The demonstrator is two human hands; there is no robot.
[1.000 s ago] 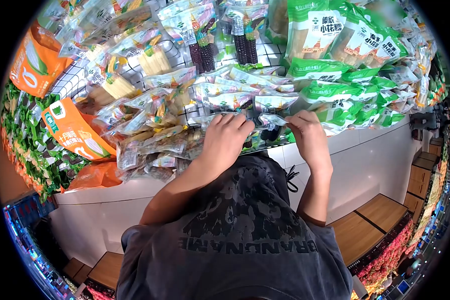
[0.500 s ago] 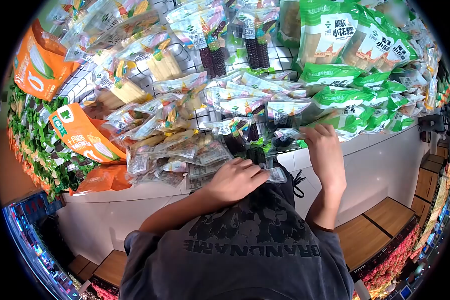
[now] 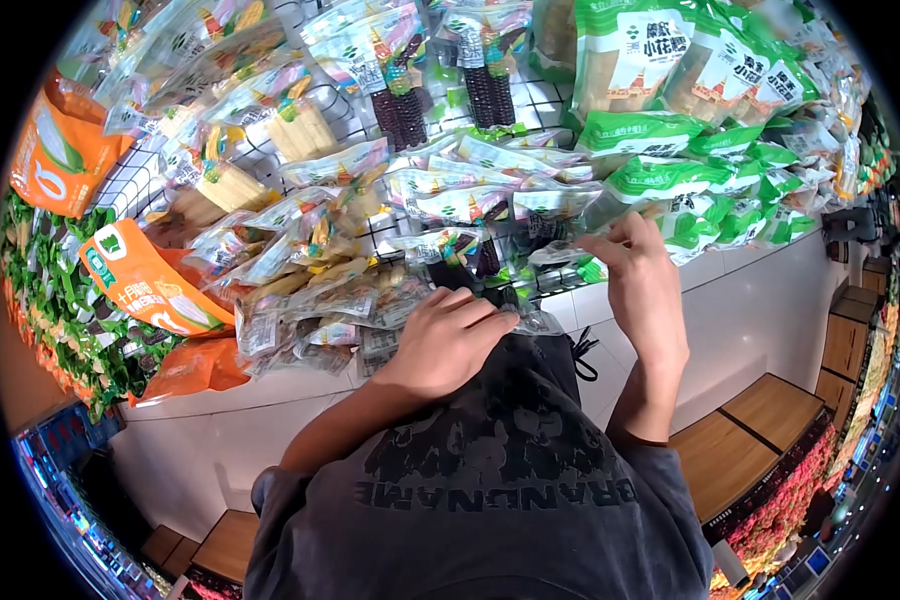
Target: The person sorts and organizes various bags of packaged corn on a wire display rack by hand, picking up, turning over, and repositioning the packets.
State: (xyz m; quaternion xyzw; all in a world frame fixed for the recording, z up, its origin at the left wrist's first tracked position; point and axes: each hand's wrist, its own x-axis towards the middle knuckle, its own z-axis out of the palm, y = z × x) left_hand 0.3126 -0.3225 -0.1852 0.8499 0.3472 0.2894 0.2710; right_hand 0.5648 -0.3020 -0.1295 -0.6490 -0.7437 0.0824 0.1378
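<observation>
My left hand (image 3: 448, 340) is closed at the front edge of the display, its fingers curled over a clear packet of dark corn (image 3: 538, 322) whose transparent end sticks out past the fingertips. My right hand (image 3: 640, 285) is raised to the right, thumb and forefinger pinched at the edge of another clear packet (image 3: 558, 256). Between and behind the hands lie bagged purple corn cobs (image 3: 485, 258). More upright bags of purple corn (image 3: 400, 118) stand farther back.
Pale corn bags (image 3: 300, 135) are piled to the left, beside orange bags (image 3: 155, 280). Green-and-white bags (image 3: 635, 60) fill the right side. Under the goods is a white wire rack (image 3: 375, 232). Wooden boxes (image 3: 750, 440) stand on the floor at right.
The view has shifted slightly, so the goods sit farther left. Both hands keep about the same places at the packets; the left has moved a little up and left in view.
</observation>
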